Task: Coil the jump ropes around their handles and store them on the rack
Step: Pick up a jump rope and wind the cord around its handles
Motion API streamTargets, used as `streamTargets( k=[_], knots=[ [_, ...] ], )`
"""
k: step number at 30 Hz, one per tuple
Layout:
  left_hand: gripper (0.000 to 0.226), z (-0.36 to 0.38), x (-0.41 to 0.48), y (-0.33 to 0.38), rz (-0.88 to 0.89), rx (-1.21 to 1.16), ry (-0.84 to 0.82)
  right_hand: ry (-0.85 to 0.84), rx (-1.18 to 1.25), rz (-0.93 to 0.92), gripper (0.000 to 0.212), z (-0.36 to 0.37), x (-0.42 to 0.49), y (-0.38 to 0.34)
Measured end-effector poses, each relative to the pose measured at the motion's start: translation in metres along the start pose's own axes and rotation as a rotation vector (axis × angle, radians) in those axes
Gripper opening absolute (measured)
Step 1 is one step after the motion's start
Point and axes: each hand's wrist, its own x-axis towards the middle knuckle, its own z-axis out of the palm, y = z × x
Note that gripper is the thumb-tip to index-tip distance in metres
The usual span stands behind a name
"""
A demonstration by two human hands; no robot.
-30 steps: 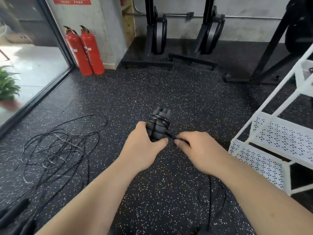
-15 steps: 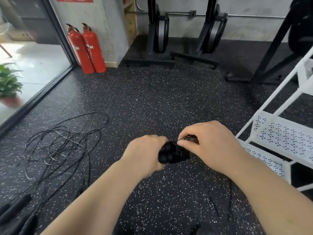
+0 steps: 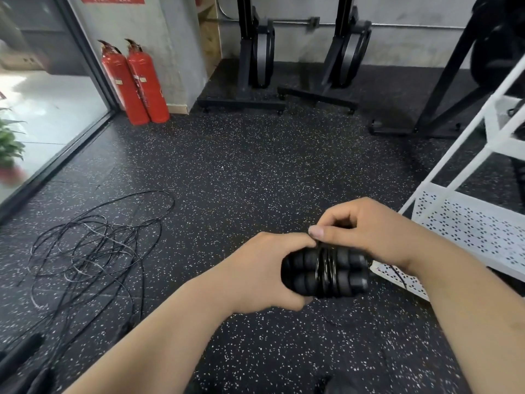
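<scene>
Two black ribbed jump rope handles (image 3: pixel 345 271) lie side by side, horizontal, with thin black rope wound several turns round their middle. My left hand (image 3: pixel 264 271) grips their left ends. My right hand (image 3: pixel 366 231) sits over the top of the bundle and pinches the rope between thumb and fingers. A short loose length of rope (image 3: pixel 397 275) trails off under my right wrist. The white perforated rack (image 3: pixel 471 226) stands just right of my hands. A tangle of more black rope (image 3: pixel 91 251) lies on the floor to the left, with other black handles (image 3: pixel 20 354) at the lower left corner.
The floor is black speckled rubber (image 3: pixel 255 172). Two red fire extinguishers (image 3: pixel 136 81) stand by the wall at the back left, beside a glass door (image 3: pixel 42 103). Black gym machine stands (image 3: pixel 255 58) line the back wall, and a dark frame (image 3: pixel 443 89) rises behind the rack.
The handles went from upright to lying horizontal and now sit lower and further right, near the rack. My right hand moved from beside the bundle to over its top, still pinching the rope.
</scene>
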Motion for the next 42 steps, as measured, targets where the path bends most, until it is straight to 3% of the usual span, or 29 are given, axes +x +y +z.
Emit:
streamTargets(
  k=[2,5,8,12,18,20,23,28,32,37,42],
  knots=[
    [0.045,0.000,0.000,0.004,-0.019,-0.152,0.042,-0.002,0.111,0.026,0.037,0.003,0.002,-0.002],
    [0.048,-0.004,0.001,0.005,-0.088,-0.317,0.122,0.115,0.186,0.048,0.033,0.009,0.012,0.006],
    [0.047,-0.002,0.005,0.001,-0.153,-0.458,0.209,0.217,-0.067,0.044,0.031,0.017,0.019,0.018],
    [0.044,0.001,0.012,-0.008,-0.267,-0.669,0.271,0.153,-0.415,0.025,0.023,0.033,0.022,0.016],
    [0.067,0.000,0.015,-0.026,-0.461,-0.604,0.295,0.174,-0.646,0.093,0.022,0.040,0.022,0.014],
    [0.065,0.002,0.015,-0.026,-0.484,-0.592,0.339,0.167,-0.648,0.079,0.023,0.042,0.021,0.013],
    [0.053,0.000,0.016,-0.025,-0.535,-0.449,0.423,0.150,-0.668,0.043,0.022,0.046,0.019,0.009],
    [0.059,-0.008,0.011,-0.039,-0.553,0.064,0.474,0.157,-0.770,0.002,0.023,0.049,0.012,0.000],
    [0.059,-0.008,0.009,-0.042,-0.462,0.376,0.353,0.157,-0.871,-0.043,0.025,0.051,0.009,-0.004],
    [0.053,-0.004,0.007,-0.042,-0.276,0.467,0.178,0.209,-0.821,-0.040,0.024,0.043,0.009,-0.007],
    [0.054,0.002,0.007,-0.038,0.014,0.543,0.033,0.232,-0.650,0.011,0.037,0.030,0.008,0.000]
  ],
)
